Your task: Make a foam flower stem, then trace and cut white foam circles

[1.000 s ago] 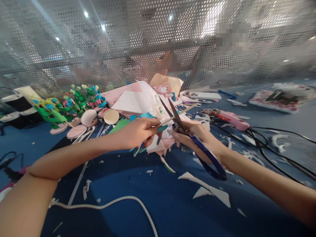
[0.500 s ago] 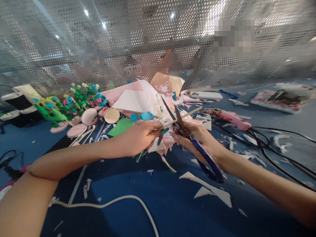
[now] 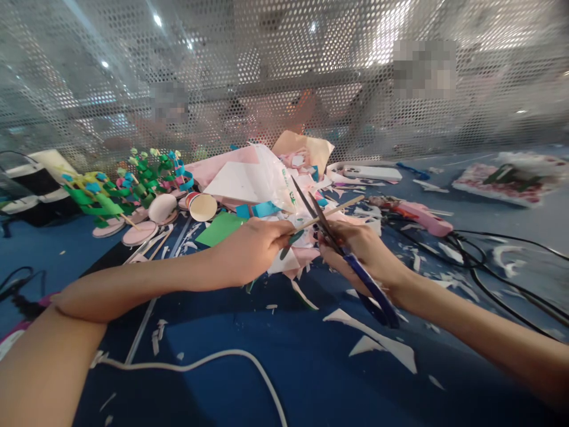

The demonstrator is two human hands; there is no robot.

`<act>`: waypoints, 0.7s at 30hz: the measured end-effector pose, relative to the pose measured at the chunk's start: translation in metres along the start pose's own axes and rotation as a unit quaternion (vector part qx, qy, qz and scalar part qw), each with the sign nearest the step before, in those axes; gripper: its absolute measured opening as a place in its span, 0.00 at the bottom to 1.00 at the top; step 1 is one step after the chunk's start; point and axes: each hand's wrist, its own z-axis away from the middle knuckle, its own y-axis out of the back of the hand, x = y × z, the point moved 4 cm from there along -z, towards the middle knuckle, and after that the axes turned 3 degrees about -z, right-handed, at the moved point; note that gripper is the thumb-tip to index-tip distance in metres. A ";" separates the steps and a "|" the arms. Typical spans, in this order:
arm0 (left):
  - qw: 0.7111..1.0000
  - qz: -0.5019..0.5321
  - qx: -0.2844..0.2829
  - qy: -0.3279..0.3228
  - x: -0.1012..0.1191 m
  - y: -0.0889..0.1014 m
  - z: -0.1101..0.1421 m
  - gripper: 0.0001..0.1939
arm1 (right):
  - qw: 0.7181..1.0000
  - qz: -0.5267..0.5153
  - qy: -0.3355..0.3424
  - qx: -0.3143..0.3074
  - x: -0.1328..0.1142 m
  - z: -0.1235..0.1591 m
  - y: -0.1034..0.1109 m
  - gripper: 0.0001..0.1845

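Observation:
My left hand (image 3: pixel 262 246) pinches one end of a thin wooden stick (image 3: pixel 348 204), which slants up to the right. In my right hand (image 3: pixel 362 252) is a pair of scissors (image 3: pixel 364 279) with dark blades and blue handles. The blades cross the stick near its middle and point up and away; they look nearly closed around it. Some of my right fingers are hidden behind the scissors. A small dark green piece (image 3: pixel 291 242) hangs by my left fingertips. Beyond both hands lies a pile of pink and white paper scraps (image 3: pixel 306 258).
At left stand green paper plants on round bases (image 3: pixel 140 233), beside a paper cup (image 3: pixel 203 207) and green paper (image 3: pixel 220 229). A pink glue gun (image 3: pixel 429 218) with black cables lies at right, near a phone (image 3: pixel 373 172). A white cable (image 3: pixel 208 360) crosses the front. Perforated metal mesh (image 3: pixel 267 71) rises behind.
The scissor blades have drawn closer together on the stick as my right fingers closed. My left hand has hardly moved, and the view has shifted slightly.

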 end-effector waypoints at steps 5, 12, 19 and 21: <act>1.000 0.011 0.000 0.008 0.001 0.002 0.000 0.11 | 1.000 0.001 0.000 -0.004 0.001 0.000 0.000 0.05; 0.984 0.133 -0.095 0.075 -0.006 -0.003 -0.001 0.12 | 1.000 0.011 -0.006 -0.005 0.000 0.001 0.000 0.05; 0.932 0.300 -0.169 0.115 -0.013 -0.004 -0.009 0.12 | 0.999 0.010 -0.025 0.027 0.001 0.000 0.003 0.05; 0.911 0.347 -0.185 0.128 -0.016 -0.005 -0.012 0.13 | 0.999 -0.004 -0.035 0.033 0.002 -0.001 0.002 0.06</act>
